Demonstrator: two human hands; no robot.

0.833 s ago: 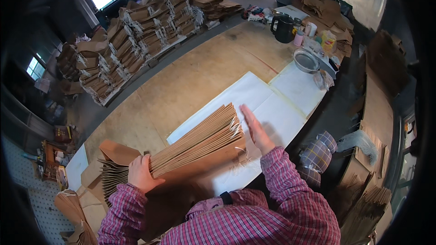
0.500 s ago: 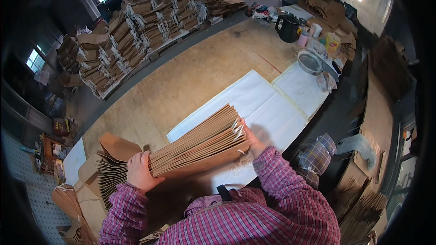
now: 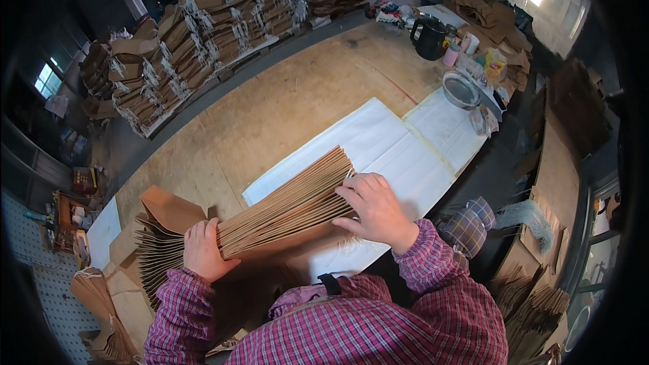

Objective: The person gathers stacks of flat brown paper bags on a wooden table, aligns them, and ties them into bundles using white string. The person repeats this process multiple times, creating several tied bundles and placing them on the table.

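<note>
- We saw the table (image 3: 270, 94) spread out ahead, its bare tan board scuffed and stained.
- Beyond it we saw the heap (image 3: 203, 47), brown paper tiers hung with white strands.
- A white sheet (image 3: 378, 135) covered part of the table.
- We found the bundle (image 3: 284, 206) at the table's near side, its right end over the sheet: plain brown paper, many folded edges packed side by side, fanning apart past the left hand.
- We saw the right hand (image 3: 375, 209) half-curled on the bundle's right end, thumb apart from the fingers; we could not tell whether it gripped.
- The left hand (image 3: 203, 250) was clamped over the bundle farther left, thumb along the near side.
- We noted a black jug (image 3: 429, 39) at the far right.
- Near it stood a yellow packet (image 3: 495, 63), any lettering too small for us to read.
</note>
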